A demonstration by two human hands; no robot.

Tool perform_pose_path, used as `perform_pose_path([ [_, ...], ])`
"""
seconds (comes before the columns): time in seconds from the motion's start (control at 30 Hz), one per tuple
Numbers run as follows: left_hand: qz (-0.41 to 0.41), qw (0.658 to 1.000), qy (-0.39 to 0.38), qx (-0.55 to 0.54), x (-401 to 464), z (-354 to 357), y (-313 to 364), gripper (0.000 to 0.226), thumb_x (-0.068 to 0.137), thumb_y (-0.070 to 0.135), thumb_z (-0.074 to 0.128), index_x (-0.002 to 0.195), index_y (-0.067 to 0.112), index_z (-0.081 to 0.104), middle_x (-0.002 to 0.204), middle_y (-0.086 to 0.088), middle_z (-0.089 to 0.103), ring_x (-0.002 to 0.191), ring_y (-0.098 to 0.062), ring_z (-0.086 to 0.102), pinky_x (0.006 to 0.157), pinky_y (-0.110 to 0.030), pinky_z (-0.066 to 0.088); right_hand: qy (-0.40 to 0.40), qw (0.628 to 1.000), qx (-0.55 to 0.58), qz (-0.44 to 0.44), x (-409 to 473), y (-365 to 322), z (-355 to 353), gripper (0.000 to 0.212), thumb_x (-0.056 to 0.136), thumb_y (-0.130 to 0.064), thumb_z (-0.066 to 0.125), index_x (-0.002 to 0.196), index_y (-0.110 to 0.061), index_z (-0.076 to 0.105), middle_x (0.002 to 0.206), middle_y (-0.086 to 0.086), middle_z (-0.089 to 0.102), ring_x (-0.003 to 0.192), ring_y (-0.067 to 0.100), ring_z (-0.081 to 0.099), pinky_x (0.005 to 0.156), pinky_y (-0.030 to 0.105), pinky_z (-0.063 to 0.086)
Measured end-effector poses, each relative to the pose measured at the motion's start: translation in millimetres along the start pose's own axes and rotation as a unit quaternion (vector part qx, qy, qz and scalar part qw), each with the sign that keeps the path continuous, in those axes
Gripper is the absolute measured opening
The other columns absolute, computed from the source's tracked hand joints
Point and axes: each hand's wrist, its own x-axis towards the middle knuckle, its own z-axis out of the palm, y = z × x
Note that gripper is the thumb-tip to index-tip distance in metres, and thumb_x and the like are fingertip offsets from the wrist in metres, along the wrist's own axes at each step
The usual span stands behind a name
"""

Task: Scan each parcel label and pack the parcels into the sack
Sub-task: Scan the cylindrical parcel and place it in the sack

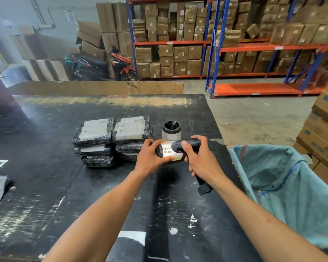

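Cylindrical parcel (pixel 169 152) lying sideways, barcode label up, black scanner (pixel 186 145) above

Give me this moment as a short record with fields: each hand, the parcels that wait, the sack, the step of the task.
left hand: grips a cylinder parcel, barcode label up
right hand: grips a black scanner, its head over that label
waiting parcels: two stacks of flat black-wrapped parcels; one upright cylinder parcel beside them
sack: blue-green, open, at the right edge of the black table
step: label being scanned; parcel not yet in the sack
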Motion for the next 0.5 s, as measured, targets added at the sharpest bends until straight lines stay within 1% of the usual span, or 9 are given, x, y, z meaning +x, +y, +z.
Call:
perform_pose_path([
  [0.1,0.005,1.000,0.001,0.002,-0.9,0.2,2.3,0.070,0.069,0.054,0.086,0.130,0.035,0.060,0.119,0.004,0.046,0.105,-0.013,0.054,0.090,-0.032,0.050,0.010,1.000,0.008,0.000,0.4,-4.2,0.2,0.043,0.101,-0.062,0.055,0.132,-0.038,0.038,0.090,0.005,0.075,0.050,0.010,0.064,0.047,0.027,0.056],
  [0.17,0.009,1.000,0.001,0.000,-1.6,-0.2,3.5,0.067,0.068,0.055,0.085,0.128,0.038,0.060,0.119,0.005,0.046,0.104,-0.011,0.052,0.086,-0.026,0.045,0.015,1.000,0.017,-0.001,0.8,-7.0,0.8,0.045,0.100,-0.062,0.056,0.134,-0.037,0.039,0.087,0.004,0.076,0.049,0.011,0.064,0.047,0.028,0.056],
  [0.23,0.011,1.000,0.001,0.002,-2.9,-0.4,4.1,0.067,0.068,0.056,0.085,0.128,0.038,0.061,0.119,0.005,0.046,0.103,-0.010,0.051,0.084,-0.024,0.041,0.013,1.000,0.018,-0.003,0.4,-9.6,1.7,0.045,0.100,-0.062,0.057,0.133,-0.037,0.040,0.087,0.004,0.076,0.049,0.012,0.064,0.047,0.029,0.056],
  [0.37,0.009,1.000,0.006,-0.004,-4.1,0.1,3.6,0.065,0.069,0.056,0.084,0.128,0.039,0.061,0.118,0.004,0.046,0.103,-0.011,0.052,0.084,-0.025,0.042,0.009,1.000,0.001,-0.006,-1.1,-11.3,4.4,0.042,0.099,-0.063,0.056,0.129,-0.038,0.040,0.090,0.008,0.074,0.047,0.011,0.064,0.045,0.028,0.055],
  [0.5,0.009,1.000,0.007,-0.006,-3.3,-0.1,2.8,0.065,0.069,0.059,0.084,0.127,0.041,0.060,0.118,0.005,0.046,0.103,-0.012,0.053,0.084,-0.027,0.045,0.001,1.000,-0.014,-0.007,-2.9,-12.7,7.6,0.044,0.100,-0.063,0.054,0.132,-0.038,0.037,0.092,0.008,0.073,0.049,0.011,0.064,0.046,0.029,0.055],
])
